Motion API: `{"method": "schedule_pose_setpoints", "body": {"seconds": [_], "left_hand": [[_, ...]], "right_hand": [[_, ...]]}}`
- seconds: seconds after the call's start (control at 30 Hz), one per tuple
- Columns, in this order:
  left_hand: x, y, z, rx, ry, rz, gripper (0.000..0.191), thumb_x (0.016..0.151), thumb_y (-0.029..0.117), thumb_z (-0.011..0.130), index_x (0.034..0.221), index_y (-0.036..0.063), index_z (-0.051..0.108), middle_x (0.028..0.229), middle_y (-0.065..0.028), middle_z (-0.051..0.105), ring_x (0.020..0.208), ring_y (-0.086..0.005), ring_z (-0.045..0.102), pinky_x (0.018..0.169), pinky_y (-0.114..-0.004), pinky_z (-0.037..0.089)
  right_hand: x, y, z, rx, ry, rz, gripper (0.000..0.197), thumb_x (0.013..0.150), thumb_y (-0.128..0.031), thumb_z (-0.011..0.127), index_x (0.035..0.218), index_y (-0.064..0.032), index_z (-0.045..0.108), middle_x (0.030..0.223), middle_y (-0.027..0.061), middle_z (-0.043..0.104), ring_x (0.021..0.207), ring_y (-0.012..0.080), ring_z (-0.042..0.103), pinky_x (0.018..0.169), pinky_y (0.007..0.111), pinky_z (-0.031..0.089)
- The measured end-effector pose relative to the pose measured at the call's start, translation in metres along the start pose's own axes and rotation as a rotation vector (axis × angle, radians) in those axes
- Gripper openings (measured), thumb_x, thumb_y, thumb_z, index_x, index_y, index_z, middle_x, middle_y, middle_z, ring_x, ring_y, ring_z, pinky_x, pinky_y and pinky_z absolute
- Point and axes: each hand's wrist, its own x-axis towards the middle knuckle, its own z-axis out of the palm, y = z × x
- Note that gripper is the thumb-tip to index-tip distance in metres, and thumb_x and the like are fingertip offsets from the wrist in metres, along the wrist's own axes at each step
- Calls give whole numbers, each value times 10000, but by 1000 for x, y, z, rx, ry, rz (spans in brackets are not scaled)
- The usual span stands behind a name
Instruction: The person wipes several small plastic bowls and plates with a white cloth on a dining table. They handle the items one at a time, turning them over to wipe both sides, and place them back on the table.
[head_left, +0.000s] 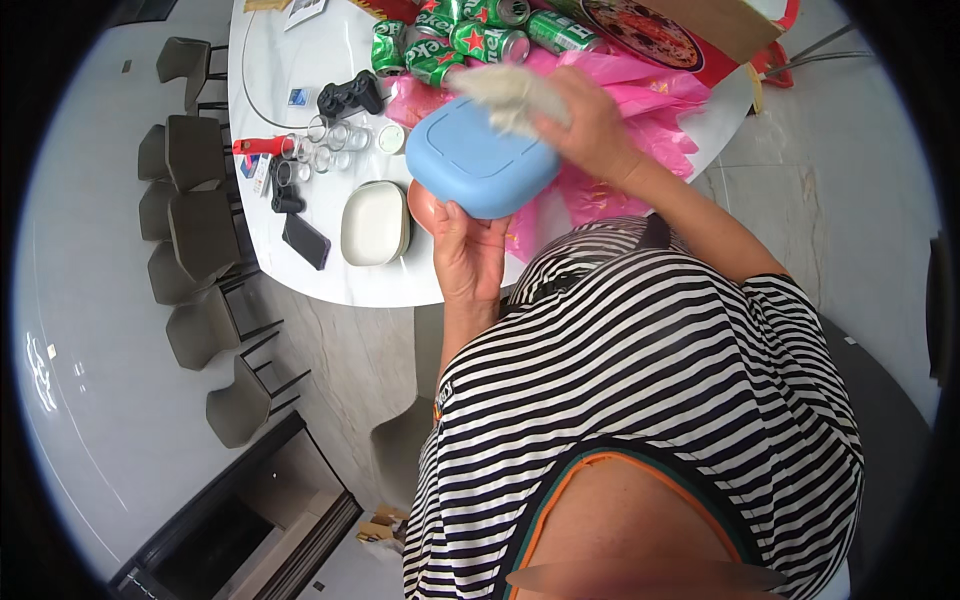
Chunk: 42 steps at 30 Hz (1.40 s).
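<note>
My left hand (471, 255) grips the near edge of a light-blue plastic dish (480, 169), its underside facing up, above the table. In my right hand (589, 127) is a whitish cloth (514, 94), blurred, over the dish's far right part; whether it touches the dish I cannot tell. Partly hidden below the blue dish is an orange-pink dish (422, 206). To its left, a stack of cream dishes (373, 225) stands on the white marble-look table (315, 289). Pink plastic sheeting (600, 199) lies under and beside my right hand.
Several green beer cans (487, 41) lie at the back beside a red printed cardboard box (675, 37). Further left are a black game controller (351, 95), several small glasses (322, 157), a red tool-like object (259, 145) and a smartphone (306, 241). Grey chairs (202, 195) stand beyond the table's left edge.
</note>
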Motion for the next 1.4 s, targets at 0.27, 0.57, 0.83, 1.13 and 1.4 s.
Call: {"method": "schedule_pose_setpoints", "body": {"seconds": [0.27, 0.57, 0.83, 1.13, 1.4], "left_hand": [[-5, 3, -10, 67, -69, -72, 583, 906, 211, 573, 1374, 22, 281, 1392, -157, 365, 1240, -302, 438, 998, -490, 425], [5, 0, -28, 52, 81, -299, 684, 885, 467, 547, 1357, 24, 325, 1361, -195, 374, 1210, -363, 431, 932, -545, 452], [16, -2, -33, -43, 98, -307, 481, 913, 477, 491, 1161, 68, 534, 1085, -83, 598, 996, -217, 588, 873, -366, 499], [21, -7, -7, 75, 40, -319, 617, 923, 521, 435, 1369, 101, 358, 1343, -119, 443, 1226, -261, 443, 988, -451, 392], [23, -28, -16, 279, 194, -298, 572, 931, 523, 420, 1291, 79, 437, 1221, -89, 526, 1087, -209, 525, 912, -344, 447]], "right_hand": [[-6, 10, 4, 1684, -320, 1002, 341, 930, -301, 516, 1141, -41, 581, 1023, 82, 655, 872, 156, 649, 763, 306, 539], [5, -41, -28, 143, -445, -96, 435, 837, -322, 639, 1144, -25, 556, 1002, 149, 638, 791, 268, 643, 712, 372, 508], [-17, -69, -13, 217, -871, -55, 396, 845, -339, 604, 1076, -20, 558, 954, 189, 614, 805, 363, 602, 725, 432, 475], [-26, -46, 2, -263, -641, 7, 343, 769, -139, 602, 1092, -57, 523, 804, 171, 637, 724, 352, 632, 637, 449, 492], [-32, -25, 39, -96, -302, -464, 230, 671, -110, 627, 892, -69, 579, 835, 67, 537, 772, 254, 561, 583, 375, 479]]}}
